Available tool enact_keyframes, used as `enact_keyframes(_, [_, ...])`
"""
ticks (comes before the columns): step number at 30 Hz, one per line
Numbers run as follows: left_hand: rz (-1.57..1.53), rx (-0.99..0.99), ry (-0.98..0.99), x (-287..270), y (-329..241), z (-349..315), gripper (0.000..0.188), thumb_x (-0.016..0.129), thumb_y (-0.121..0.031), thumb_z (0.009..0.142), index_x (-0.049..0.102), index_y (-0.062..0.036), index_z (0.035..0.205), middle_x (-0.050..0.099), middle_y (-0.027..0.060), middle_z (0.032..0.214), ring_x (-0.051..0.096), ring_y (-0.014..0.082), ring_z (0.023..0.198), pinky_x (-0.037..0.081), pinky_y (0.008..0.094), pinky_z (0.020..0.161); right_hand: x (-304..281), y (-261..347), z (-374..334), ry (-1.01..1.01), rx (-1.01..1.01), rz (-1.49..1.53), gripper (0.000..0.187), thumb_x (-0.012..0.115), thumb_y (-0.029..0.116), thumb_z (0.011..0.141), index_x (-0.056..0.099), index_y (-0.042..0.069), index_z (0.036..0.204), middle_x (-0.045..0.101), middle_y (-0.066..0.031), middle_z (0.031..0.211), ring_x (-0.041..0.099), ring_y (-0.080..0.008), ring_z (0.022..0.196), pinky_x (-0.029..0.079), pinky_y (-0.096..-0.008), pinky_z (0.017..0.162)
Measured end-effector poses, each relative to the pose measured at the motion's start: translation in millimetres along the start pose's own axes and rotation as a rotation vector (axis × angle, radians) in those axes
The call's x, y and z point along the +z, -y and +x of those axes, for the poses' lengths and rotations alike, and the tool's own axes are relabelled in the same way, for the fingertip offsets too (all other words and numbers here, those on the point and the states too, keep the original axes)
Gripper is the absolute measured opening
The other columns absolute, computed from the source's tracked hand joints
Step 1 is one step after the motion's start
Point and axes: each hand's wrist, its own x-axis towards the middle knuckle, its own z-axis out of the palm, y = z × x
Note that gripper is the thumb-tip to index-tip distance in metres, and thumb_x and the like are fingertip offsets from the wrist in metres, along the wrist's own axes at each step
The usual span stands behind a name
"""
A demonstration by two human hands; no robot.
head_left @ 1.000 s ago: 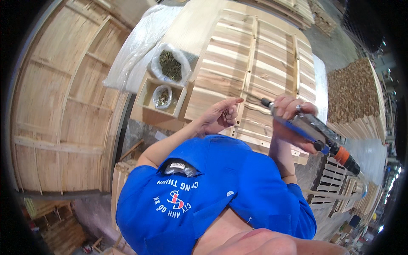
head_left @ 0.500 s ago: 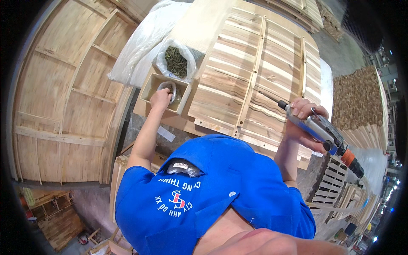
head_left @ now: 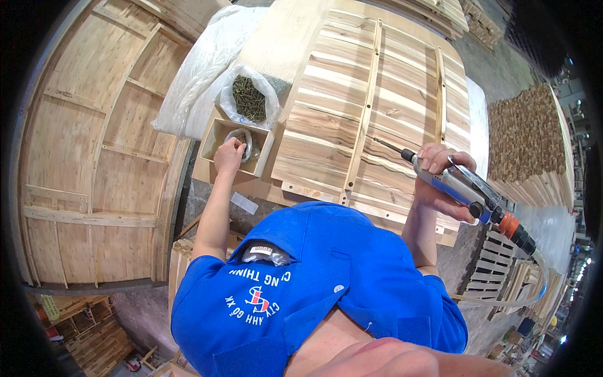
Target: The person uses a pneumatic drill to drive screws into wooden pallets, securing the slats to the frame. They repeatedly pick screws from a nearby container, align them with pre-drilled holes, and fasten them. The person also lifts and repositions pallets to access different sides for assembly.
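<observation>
My left hand [head_left: 229, 156] is over the near side of a small open wooden box [head_left: 267, 152], fingers pinched together. Whatever they hold is too small or hidden to make out. Just beyond the fingertips, a small clear plastic bag [head_left: 247, 151] sits in the box. My right hand [head_left: 440, 182] grips a silver air screwdriver [head_left: 453, 186] with a long thin bit. The bit points left, above a striped wooden panel [head_left: 326, 107] and near its middle batten [head_left: 365, 119]. An orange-collared hose fitting [head_left: 510, 225] is at the tool's rear.
Behind the box stands a larger plastic bag of screws [head_left: 249, 99]. White plastic sheeting [head_left: 201, 75] drapes at the left of the worktable. A big framed wooden panel [head_left: 72, 151] fills the far left. Stacked wood strips [head_left: 524, 141] stand at right, and an air hose [head_left: 543, 276] trails there.
My left fingers have drawn back slightly from inside the small bag, now pinched at its near edge. The screwdriver stays in my right hand, over the panel. The view has shifted slightly.
</observation>
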Motion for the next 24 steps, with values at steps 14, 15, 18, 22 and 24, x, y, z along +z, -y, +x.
enact_keyframes(14, [-1.206,-0.010,0.115,31,-111,3,0.010,0.059,-0.011,0.082,0.062,-0.0020,0.086,0.061,-0.0002,0.069,0.048,0.0023,0.055,0.036,0.0162,0.046,-24,-14,15,-0.001,0.020,0.046,0.098,0.049,0.084,0.056,0.042,0.000,0.105,0.052,-0.0098,0.071,0.051,-0.0220,0.066,0.042,-0.0368,0.066])
enact_keyframes(15, [-1.249,0.031,0.217,38,-124,1,0.010,0.059,-0.010,0.083,0.061,-0.0035,0.089,0.062,0.0025,0.072,0.040,0.0008,0.048,0.029,0.0164,0.041,-23,-16,17,0.007,0.019,0.063,0.098,0.049,0.084,0.055,0.042,-0.001,0.105,0.052,-0.0099,0.071,0.052,-0.0221,0.066,0.042,-0.0368,0.066])
enact_keyframes(18, [-1.463,0.072,0.491,56,-171,-2,0.011,0.057,-0.011,0.084,0.058,-0.0044,0.094,0.061,0.0056,0.076,0.033,0.0003,0.041,0.024,0.0167,0.036,-24,-25,17,-0.004,0.028,0.057,0.100,0.050,0.085,0.053,0.042,-0.001,0.104,0.052,-0.0098,0.071,0.052,-0.0219,0.066,0.043,-0.0367,0.066])
enact_keyframes(22, [-1.514,-0.021,0.749,76,-213,-7,0.012,0.056,-0.013,0.086,0.056,-0.0030,0.093,0.061,0.0058,0.077,0.032,0.0007,0.040,0.023,0.0171,0.035,-32,-33,16,-0.003,0.047,0.016,0.100,0.051,0.085,0.052,0.043,-0.001,0.104,0.053,-0.0096,0.070,0.052,-0.0217,0.066,0.043,-0.0366,0.066])
enact_keyframes(24, [-1.511,-0.050,0.841,78,-229,-7,0.013,0.055,-0.014,0.087,0.056,-0.0025,0.093,0.062,0.0064,0.078,0.032,0.0007,0.040,0.023,0.0172,0.035,-39,-37,14,-0.021,0.063,0.000,0.100,0.052,0.084,0.052,0.043,-0.001,0.104,0.053,-0.0097,0.070,0.052,-0.0217,0.066,0.043,-0.0365,0.067])
